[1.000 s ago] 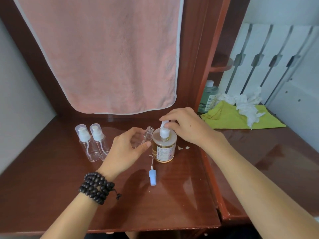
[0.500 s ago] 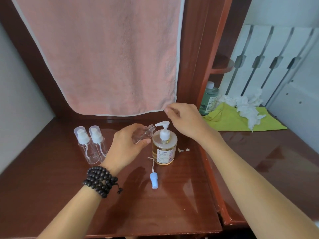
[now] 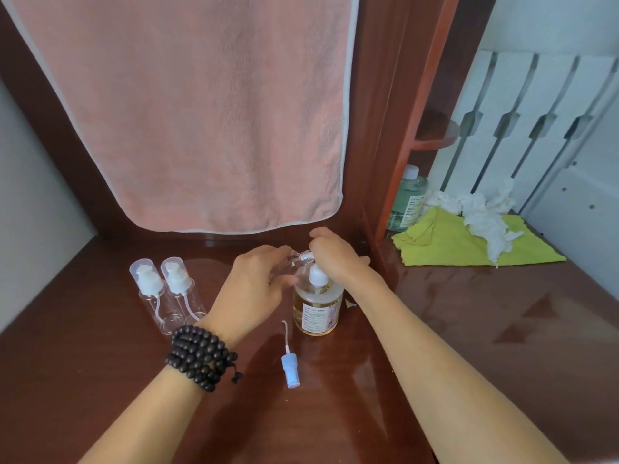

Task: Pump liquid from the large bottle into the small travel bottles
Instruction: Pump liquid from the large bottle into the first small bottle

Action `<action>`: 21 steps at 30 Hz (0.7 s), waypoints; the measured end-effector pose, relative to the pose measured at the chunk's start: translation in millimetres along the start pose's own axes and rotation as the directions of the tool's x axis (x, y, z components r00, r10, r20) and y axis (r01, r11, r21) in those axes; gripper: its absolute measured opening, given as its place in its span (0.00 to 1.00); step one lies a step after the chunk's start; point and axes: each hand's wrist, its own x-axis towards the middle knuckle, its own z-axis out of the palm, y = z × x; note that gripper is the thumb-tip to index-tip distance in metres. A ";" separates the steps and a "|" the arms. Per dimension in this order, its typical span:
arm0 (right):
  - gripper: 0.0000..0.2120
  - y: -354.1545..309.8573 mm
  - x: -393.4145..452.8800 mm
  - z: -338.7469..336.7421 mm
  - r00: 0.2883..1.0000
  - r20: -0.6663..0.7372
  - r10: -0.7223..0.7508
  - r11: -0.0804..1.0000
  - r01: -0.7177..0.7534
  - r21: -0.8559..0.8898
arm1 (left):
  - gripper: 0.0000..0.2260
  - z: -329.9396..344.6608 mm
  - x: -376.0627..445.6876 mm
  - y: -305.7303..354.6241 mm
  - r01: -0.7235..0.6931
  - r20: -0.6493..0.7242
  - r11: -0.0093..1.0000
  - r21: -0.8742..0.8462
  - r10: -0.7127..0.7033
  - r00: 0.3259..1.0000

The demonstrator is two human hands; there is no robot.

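Note:
The large pump bottle [image 3: 317, 306], holding amber liquid, stands on the wooden desk [image 3: 100, 380]. My left hand [image 3: 254, 289] grips a small clear travel bottle [image 3: 294, 261], tilted with its open neck up at the pump's nozzle. My right hand [image 3: 335, 259] rests on top of the white pump head, fingers curled over it and hiding the spout. The small bottle's blue spray cap [image 3: 290, 368] with its tube lies on the desk in front of the large bottle. Two more capped clear travel bottles [image 3: 167, 293] stand to the left.
A pink towel [image 3: 201, 112] hangs behind the desk. To the right, past a wooden post [image 3: 395, 162], lie a yellow cloth [image 3: 469, 244] with crumpled white tissue [image 3: 485, 212] and a green-tinted bottle [image 3: 407, 199]. Small white scraps [image 3: 350, 303] lie beside the large bottle.
My right hand lifted off the pump half a second ago and has come back down onto its head. My left hand raised the small bottle's neck closer to the nozzle.

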 end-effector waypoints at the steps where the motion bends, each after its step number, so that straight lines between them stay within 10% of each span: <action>1: 0.24 0.9 -1.7 0.7 1.000 0.000 0.008 1.000 -0.008 0.000 | 0.14 2.4 1.7 -1.0 -0.011 0.010 1.000 0.011 0.011 1.000; 21: 0.22 27.1 -14.0 -12.6 0.988 0.000 -0.156 0.987 0.156 -0.035 | 0.13 1.4 2.4 4.4 -0.018 0.008 1.000 0.017 0.018 1.000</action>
